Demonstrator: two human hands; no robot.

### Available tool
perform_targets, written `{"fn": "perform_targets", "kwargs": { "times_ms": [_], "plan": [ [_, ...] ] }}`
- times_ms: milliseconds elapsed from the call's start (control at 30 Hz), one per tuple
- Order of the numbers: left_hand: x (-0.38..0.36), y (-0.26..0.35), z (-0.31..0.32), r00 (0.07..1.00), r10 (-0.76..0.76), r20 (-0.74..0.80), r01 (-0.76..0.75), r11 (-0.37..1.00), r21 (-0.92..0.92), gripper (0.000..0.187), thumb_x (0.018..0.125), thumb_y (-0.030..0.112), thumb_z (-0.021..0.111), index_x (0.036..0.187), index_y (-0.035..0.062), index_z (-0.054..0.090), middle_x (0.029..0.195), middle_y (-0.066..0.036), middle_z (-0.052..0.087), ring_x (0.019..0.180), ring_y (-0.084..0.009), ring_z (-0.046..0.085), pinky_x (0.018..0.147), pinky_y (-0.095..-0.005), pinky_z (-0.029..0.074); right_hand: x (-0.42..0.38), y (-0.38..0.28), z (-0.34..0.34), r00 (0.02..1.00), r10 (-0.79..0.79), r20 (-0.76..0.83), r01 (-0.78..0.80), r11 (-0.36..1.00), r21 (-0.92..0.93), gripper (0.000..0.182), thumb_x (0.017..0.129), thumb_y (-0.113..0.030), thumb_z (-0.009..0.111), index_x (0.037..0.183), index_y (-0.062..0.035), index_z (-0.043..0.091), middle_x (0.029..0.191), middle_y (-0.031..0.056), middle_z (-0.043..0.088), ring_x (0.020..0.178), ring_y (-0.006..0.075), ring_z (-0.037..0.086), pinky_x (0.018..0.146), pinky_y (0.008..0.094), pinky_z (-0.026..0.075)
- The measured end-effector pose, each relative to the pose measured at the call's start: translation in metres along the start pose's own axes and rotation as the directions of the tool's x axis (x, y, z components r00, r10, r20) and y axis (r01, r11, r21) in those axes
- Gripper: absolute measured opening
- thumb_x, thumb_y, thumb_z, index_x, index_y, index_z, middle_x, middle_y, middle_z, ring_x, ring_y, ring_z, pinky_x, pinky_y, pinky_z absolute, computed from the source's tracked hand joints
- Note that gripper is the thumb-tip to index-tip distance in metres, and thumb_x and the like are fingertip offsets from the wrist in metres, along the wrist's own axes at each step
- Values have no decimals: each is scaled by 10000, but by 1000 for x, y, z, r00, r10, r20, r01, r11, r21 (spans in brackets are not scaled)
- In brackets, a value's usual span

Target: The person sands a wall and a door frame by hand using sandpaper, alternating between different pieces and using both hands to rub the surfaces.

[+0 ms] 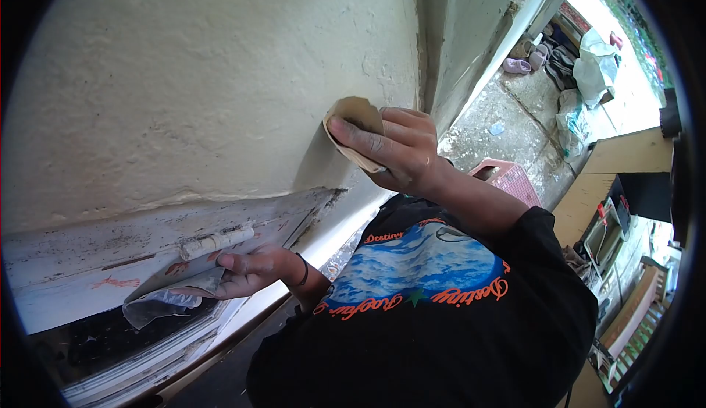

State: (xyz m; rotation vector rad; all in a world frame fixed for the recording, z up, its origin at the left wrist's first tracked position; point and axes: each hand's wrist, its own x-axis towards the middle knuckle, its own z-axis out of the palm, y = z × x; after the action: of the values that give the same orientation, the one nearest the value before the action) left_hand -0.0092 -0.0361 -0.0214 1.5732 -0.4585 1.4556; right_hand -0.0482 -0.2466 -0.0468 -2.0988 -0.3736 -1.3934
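My right hand [401, 147] is closed on a folded piece of sandpaper [353, 110], tan on the outside with a dark inner face. It is against or very close to the rough off-white wall [206, 77]; contact is hard to tell. Lower left, my left hand [254, 270] pinches a crumpled greyish plastic sheet [165, 301] beside the window frame [51, 294]. Just above those fingers, a white cylindrical piece [217, 242] sits along the frame. Pale dust coats the fingers of my right hand.
Dark window glass [118, 345] lies below the frame. Behind my right arm stands a pink plastic basket [507, 180]. Shoes [517, 66] and plastic bags [594, 69] lie on the concrete floor [485, 114] by the bright doorway. Wooden furniture [640, 305] stands at the right.
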Motion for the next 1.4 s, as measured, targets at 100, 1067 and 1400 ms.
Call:
{"fn": "perform_targets", "kwargs": {
  "times_ms": [100,1067,1400],
  "plan": [
    [0,-1,-2,1000,6,8,-7,1000,13,696,914,320,491,1408,-8,126,1407,-273,182,1270,-342,322,1023,-403,332,6,26,0,983,-10,-185,-1,998,-62,624,574,-3,693,1174,-154,608,634,35,587,470,141,462,433,276,400],
    [-3,-4,-3,1000,-20,3,20,1000,13,677,914,314,490,1406,3,145,1394,-273,199,1230,-343,370,980,-401,390,-24,26,1,995,61,-73,-65,996,-63,569,599,-11,689,1151,-133,624,641,40,581,463,155,460,439,287,402],
    [0,-6,-2,999,36,-8,-36,999,10,690,919,316,488,1416,14,116,1386,-256,200,1211,-323,389,949,-377,414,-39,-18,-9,863,227,450,-438,781,445,560,641,-47,705,1183,-135,596,605,78,541,526,218,532,525,342,439]
  ]
}}
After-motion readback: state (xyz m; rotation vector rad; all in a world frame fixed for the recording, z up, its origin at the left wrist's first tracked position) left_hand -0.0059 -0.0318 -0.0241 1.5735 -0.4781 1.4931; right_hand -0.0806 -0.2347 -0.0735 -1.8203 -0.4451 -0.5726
